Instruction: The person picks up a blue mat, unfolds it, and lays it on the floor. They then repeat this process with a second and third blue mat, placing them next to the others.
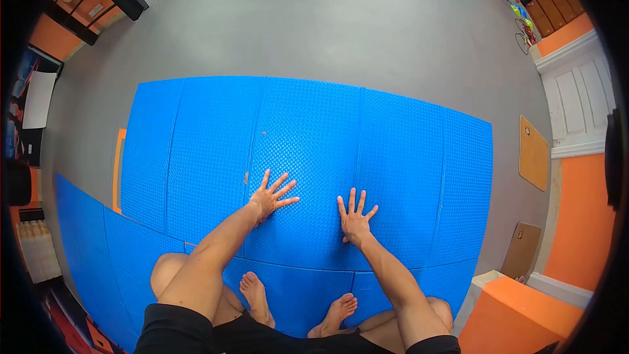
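Directly beneath my left hand (265,202) and right hand (356,225), both spread wide and empty, the blue mat (308,115) lies crosswise.

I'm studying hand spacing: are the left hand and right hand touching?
Apart: the head view plainly shows blue mat between the left hand and right hand.

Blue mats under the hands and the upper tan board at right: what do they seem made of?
Blue mats: probably foam or vinyl, semi-gloss; a raised, repeating texture catches the light.
Upper tan board: perhaps wood or fibreboard, fairly smooth; flat, brownish face, any grain too small to tell.
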`<state>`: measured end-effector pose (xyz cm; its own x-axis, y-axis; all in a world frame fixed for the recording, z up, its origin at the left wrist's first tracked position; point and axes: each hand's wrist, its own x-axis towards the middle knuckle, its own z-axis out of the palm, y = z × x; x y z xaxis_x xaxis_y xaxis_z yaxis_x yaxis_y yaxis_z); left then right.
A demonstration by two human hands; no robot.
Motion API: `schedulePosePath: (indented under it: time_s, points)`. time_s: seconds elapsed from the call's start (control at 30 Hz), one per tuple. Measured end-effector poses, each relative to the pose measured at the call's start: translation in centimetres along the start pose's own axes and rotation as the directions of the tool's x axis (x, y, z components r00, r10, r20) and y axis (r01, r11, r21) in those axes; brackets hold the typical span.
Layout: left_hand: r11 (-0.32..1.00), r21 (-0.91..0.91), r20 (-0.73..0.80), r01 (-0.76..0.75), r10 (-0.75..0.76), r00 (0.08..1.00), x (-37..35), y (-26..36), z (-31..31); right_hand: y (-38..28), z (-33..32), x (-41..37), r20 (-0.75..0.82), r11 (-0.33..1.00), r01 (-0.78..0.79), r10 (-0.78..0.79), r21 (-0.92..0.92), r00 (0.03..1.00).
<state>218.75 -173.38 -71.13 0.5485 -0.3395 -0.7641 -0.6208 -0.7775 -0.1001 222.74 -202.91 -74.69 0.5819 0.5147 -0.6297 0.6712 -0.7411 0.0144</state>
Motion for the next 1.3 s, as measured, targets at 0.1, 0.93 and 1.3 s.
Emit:
schedulePosePath:
  time_s: [0.1,0.93,1.3]
  points:
    - [0.999,0.039,0.013,0.012,-0.013,1.000,-0.2,0.1,-0.4,-0.3,-0.1,0.0,0.019,0.999,-0.044,0.044,-0.004,0.999]
    - [0.389,-0.917,-0.125,0.087,-0.488,0.864,-35.6,19.1,-15.6,-12.4,-21.6,-40.6,-0.078,0.446,0.005,0.145,0.895,0.986]
    - [0.143,-0.975,-0.218,-0.172,-0.449,0.866,-50.6,17.1,-28.8,-6.1,-34.7,-56.8,-0.201,0.353,0.145,0.127,0.924,0.971]
